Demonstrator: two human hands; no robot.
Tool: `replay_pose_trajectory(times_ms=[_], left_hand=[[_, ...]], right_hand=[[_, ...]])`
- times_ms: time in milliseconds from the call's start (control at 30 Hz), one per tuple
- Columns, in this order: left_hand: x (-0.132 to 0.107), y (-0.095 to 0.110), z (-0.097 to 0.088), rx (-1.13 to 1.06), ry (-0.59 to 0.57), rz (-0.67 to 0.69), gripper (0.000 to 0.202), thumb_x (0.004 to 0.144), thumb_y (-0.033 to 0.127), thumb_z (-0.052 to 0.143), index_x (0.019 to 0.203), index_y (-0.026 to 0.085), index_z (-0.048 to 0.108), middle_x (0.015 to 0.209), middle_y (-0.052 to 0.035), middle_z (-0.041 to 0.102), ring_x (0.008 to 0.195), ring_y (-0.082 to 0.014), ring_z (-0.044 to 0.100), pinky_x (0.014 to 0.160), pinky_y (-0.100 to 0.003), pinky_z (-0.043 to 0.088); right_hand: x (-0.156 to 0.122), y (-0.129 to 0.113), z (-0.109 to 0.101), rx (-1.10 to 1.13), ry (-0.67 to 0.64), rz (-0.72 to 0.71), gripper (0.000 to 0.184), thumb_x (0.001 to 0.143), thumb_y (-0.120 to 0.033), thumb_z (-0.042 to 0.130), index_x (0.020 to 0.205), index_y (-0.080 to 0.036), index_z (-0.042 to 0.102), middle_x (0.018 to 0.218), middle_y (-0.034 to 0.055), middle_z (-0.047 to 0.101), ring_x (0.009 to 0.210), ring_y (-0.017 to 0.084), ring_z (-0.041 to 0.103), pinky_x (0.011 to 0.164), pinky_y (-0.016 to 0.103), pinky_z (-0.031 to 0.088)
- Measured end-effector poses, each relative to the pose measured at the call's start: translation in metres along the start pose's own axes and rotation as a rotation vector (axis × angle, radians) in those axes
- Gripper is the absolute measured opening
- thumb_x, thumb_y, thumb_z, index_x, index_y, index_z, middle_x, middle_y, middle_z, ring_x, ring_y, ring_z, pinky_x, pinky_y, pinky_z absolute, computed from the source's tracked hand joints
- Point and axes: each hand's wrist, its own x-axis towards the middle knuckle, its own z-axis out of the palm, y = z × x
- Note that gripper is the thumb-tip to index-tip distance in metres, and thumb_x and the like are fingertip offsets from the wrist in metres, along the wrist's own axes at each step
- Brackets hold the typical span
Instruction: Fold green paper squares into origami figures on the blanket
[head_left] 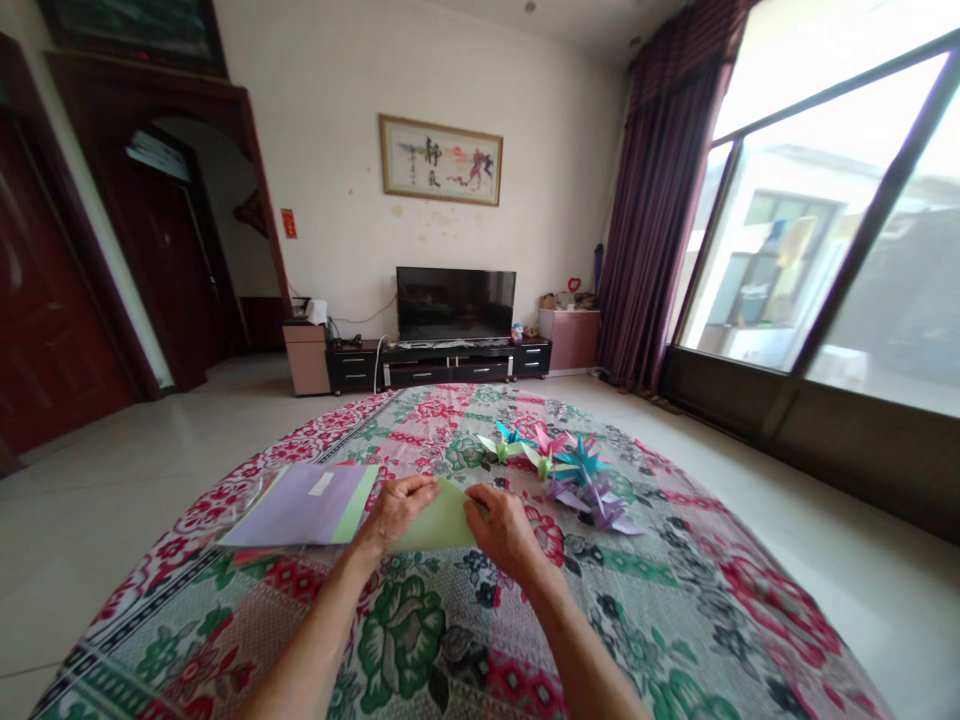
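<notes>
A light green sheet of paper [441, 520] lies on the floral cloth [420, 640] in front of me. My left hand [396, 510] pinches its left upper edge, fingers curled down on the paper. My right hand [504, 528] grips the right side of the same sheet, fingers closed over its edge. Both hands press the sheet against the cloth. To the left lies a stack of coloured paper [304, 505] with a lilac sheet on top. Several folded paper figures [566, 465] in green, pink, blue and purple lie to the right, beyond my right hand.
The cloth covers a round surface whose edge falls off to a pale tiled floor [112, 480]. Across the room stand a television [455, 303] on a low dark cabinet, a framed picture [441, 160], dark wooden doors at left and a large window [832, 230] with purple curtains at right.
</notes>
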Motion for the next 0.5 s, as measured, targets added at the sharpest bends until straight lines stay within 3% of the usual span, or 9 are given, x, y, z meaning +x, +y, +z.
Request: replay_pose_trajectory(times_ms=[333, 500], left_hand=[[-0.0025, -0.0007, 0.0016, -0.028, -0.048, -0.083, 0.04, 0.064, 0.042, 0.067, 0.09, 0.013, 0.07, 0.068, -0.0033, 0.069, 0.06, -0.0165, 0.059, 0.057, -0.024, 0.043], [-0.0014, -0.0062, 0.0012, -0.012, -0.101, -0.102, 0.037, 0.064, 0.044, 0.066, 0.085, 0.014, 0.071, 0.065, -0.0019, 0.067, 0.053, -0.0136, 0.054, 0.051, -0.023, 0.038]], right_hand=[[-0.0017, 0.0039, 0.0029, 0.05, -0.07, 0.037, 0.019, 0.08, -0.021, 0.045, 0.07, -0.016, 0.061, 0.057, -0.0027, 0.054, 0.053, 0.008, 0.047, 0.051, 0.018, 0.028], [-0.0018, 0.0045, 0.002, 0.037, -0.098, 0.049, 0.02, 0.078, -0.02, 0.046, 0.069, -0.015, 0.063, 0.057, -0.0018, 0.055, 0.054, 0.008, 0.047, 0.051, 0.018, 0.028]])
